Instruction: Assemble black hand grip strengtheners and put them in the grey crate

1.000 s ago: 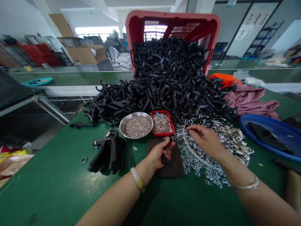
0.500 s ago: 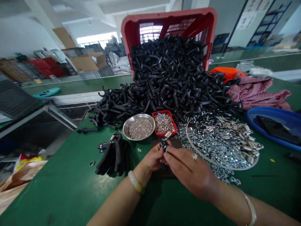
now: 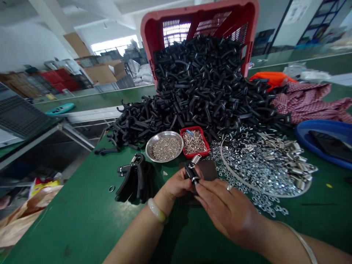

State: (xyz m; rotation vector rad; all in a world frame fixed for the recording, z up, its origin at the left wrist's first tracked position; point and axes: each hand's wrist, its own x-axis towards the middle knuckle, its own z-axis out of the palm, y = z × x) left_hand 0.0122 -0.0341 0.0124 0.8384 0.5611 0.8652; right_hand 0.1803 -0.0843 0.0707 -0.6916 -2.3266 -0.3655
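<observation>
My left hand (image 3: 178, 184) is closed around a black plastic handle (image 3: 189, 171) above the middle of the table. A silver coil spring (image 3: 195, 160) sticks up from the far end of the handle, and a shiny metal ring shows around its near end. The fingertips of my right hand (image 3: 227, 205) pinch that near end; any small part between them is hidden. Beneath both hands lies a dark flat pad (image 3: 207, 170). Several curved black handles with springs (image 3: 136, 179) stand together on the left, beside a loose metal ring (image 3: 111, 189).
A red crate (image 3: 145, 40) spills a heap of black handles (image 3: 198, 88). Nearer are a steel bowl (image 3: 148, 152) of small metal parts, a red tray (image 3: 206, 151) of pins, and a rimmed tray (image 3: 242, 183) heaped with nuts and springs. A blue basin (image 3: 305, 134) stands far right.
The handle has tilted in my hands, so more of it and its metal ring shows. My right fingers have shifted slightly toward me along it. The view has moved a little.
</observation>
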